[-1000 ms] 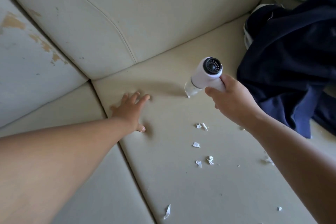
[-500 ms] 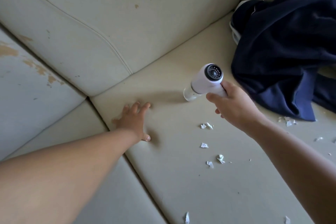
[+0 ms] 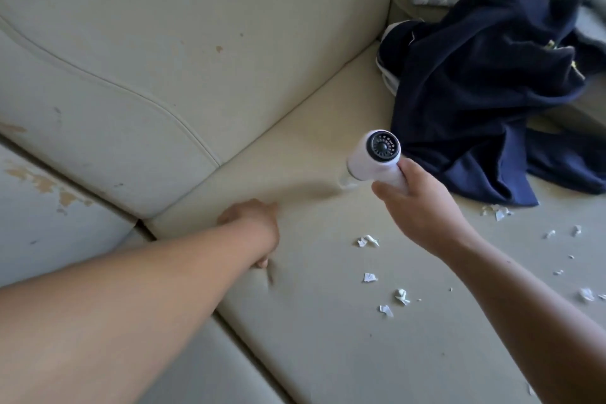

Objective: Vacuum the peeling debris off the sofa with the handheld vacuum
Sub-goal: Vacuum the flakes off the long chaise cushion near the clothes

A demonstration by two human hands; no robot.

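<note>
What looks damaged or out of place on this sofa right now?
White flakes of peeling debris litter the seat cushion near the handheld vacuum held in the right hand. The far-left cushion has brown patches where its surface has worn off. A dark blue garment lies crumpled in the corner.

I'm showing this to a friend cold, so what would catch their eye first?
The white vacuum, gripped in the right hand mid-frame, points its nozzle down at the cream seat. Behind it on the right, a dark blue garment lies crumpled on the seat, and white flakes are scattered nearer the camera. The left hand, blurred, rests on the seat further left.
</note>
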